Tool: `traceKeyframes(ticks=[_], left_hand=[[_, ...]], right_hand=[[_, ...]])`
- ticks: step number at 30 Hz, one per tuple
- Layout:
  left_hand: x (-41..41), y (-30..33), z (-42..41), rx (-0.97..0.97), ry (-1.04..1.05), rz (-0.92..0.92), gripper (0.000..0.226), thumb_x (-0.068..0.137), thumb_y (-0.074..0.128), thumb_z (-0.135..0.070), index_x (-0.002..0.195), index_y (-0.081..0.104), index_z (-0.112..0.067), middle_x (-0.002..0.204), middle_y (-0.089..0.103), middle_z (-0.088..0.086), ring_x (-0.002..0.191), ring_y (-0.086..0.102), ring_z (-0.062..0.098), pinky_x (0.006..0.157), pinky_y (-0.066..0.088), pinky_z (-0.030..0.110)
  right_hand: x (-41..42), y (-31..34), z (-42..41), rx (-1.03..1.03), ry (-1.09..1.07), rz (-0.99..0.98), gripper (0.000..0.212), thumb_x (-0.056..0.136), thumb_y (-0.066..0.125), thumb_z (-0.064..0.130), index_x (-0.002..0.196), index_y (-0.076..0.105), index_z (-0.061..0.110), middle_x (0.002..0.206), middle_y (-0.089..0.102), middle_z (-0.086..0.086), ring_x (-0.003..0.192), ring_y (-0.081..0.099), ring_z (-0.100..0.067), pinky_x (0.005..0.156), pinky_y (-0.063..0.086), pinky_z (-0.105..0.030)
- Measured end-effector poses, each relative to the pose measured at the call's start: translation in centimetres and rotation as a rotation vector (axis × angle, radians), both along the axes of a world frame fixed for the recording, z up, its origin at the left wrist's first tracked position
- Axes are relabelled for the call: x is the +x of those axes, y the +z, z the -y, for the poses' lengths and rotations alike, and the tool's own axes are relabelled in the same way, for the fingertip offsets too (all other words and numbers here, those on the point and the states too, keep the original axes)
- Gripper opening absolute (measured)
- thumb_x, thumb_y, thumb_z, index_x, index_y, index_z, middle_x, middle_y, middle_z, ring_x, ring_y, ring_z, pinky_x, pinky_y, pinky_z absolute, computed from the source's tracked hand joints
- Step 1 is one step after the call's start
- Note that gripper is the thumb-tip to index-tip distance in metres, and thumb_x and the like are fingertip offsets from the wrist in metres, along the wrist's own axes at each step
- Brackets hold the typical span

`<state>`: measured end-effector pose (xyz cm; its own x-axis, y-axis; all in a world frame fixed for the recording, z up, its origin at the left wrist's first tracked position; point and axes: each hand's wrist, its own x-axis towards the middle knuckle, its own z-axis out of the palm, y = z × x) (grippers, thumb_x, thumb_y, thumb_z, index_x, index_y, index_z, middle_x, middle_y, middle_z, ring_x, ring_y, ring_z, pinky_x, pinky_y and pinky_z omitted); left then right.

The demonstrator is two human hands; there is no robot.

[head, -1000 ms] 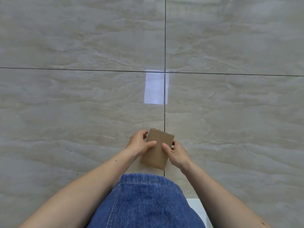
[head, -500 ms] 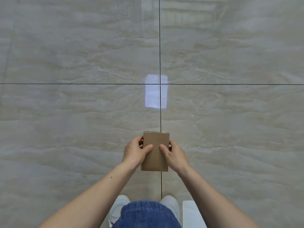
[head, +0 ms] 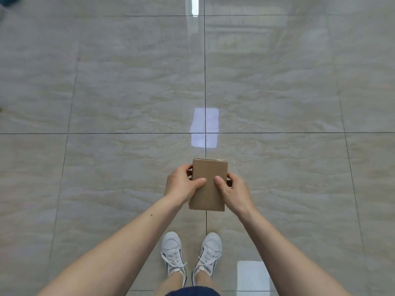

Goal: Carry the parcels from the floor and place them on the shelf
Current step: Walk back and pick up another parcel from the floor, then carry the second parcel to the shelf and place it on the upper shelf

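A small brown cardboard parcel (head: pixel 209 184) is held flat in front of me, above the floor, its long side pointing away. My left hand (head: pixel 181 185) grips its left edge with the thumb on top. On the right edge sits my right hand (head: pixel 234 192), thumb also on top. No shelf is in view.
Glossy beige floor tiles (head: pixel 128 92) with dark grout lines fill the view, showing bright light reflections. My two white sneakers (head: pixel 191 255) stand below the parcel. A dark teal object (head: pixel 7 1) shows at the top left corner.
I have risen from a crouch: the view lifted, the floor looks farther away and my shoes came into sight. The parcel turned straight and stays held in both hands.
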<state>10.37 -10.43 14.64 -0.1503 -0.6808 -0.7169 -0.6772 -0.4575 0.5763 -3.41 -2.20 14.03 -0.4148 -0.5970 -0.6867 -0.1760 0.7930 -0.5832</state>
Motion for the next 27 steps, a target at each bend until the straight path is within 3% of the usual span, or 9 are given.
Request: traceKeyframes(ticks=[5,8,11,14,18,23,27], left_hand=[[-0.6,9.4,1.9,-0.008,0.073,-0.085,0.06,0.068,0.084,-0.018,0.124,0.062,-0.017,0.118,0.071,0.004,0.101,0.07,0.02,0.091,0.057,0.043],[-0.7,14.8,2.5,-0.012,0.105,-0.128,0.08,0.055,0.086,-0.027,0.129,0.057,-0.016,0.118,0.071,0.006,0.101,0.07,0.02,0.088,0.058,0.046],[-0.3,19.6,2.6,-0.041,0.118,-0.169,0.087,0.048,0.085,-0.029,0.129,0.057,-0.018,0.118,0.07,0.005,0.101,0.07,0.02,0.087,0.059,0.046],[0.2,24.1,2.3,-0.098,0.07,-0.176,0.069,0.056,0.086,-0.021,0.12,0.061,-0.021,0.113,0.071,0.002,0.099,0.07,0.02,0.085,0.06,0.046],[0.9,29.0,1.7,-0.199,0.012,-0.192,0.059,0.066,0.084,-0.019,0.12,0.062,-0.025,0.114,0.072,0.0,0.098,0.071,0.017,0.089,0.058,0.041],[1.2,33.9,0.3,-0.269,0.033,-0.238,0.056,0.068,0.084,-0.043,0.116,0.063,-0.026,0.111,0.07,-0.005,0.101,0.067,0.014,0.09,0.055,0.033],[0.7,36.5,-0.5,-0.241,0.196,-0.259,0.051,0.077,0.065,-0.062,0.107,0.061,-0.022,0.11,0.069,0.0,0.103,0.065,0.021,0.09,0.056,0.047]], right_hand=[[-0.8,9.7,1.5,-0.068,-0.019,-0.063,0.039,0.091,0.061,0.042,0.123,0.066,0.02,0.108,0.075,-0.003,0.102,0.069,-0.022,0.08,0.05,-0.03],[-1.3,15.5,1.8,-0.116,-0.039,-0.095,0.038,0.089,0.066,0.041,0.122,0.066,0.022,0.108,0.076,-0.003,0.1,0.07,-0.018,0.075,0.042,-0.024],[-1.5,20.2,1.7,-0.161,-0.03,-0.085,0.043,0.085,0.071,0.04,0.124,0.064,0.021,0.107,0.077,-0.002,0.099,0.07,-0.016,0.078,0.045,-0.025],[-1.4,23.9,1.6,-0.193,-0.017,-0.079,0.047,0.081,0.075,0.042,0.123,0.063,0.023,0.106,0.078,-0.001,0.102,0.071,-0.015,0.086,0.053,-0.033],[-1.0,28.3,1.5,-0.247,-0.002,-0.102,0.044,0.081,0.076,0.035,0.121,0.064,0.021,0.106,0.076,-0.003,0.094,0.071,-0.015,0.08,0.051,-0.03],[0.2,32.8,0.9,-0.308,0.014,-0.161,0.042,0.08,0.078,0.029,0.118,0.063,0.019,0.108,0.075,-0.003,0.095,0.072,-0.017,0.085,0.056,-0.034],[1.1,36.0,0.2,-0.35,0.04,-0.213,0.042,0.082,0.076,0.024,0.121,0.061,0.017,0.113,0.073,-0.002,0.089,0.066,-0.012,0.08,0.053,-0.029]])
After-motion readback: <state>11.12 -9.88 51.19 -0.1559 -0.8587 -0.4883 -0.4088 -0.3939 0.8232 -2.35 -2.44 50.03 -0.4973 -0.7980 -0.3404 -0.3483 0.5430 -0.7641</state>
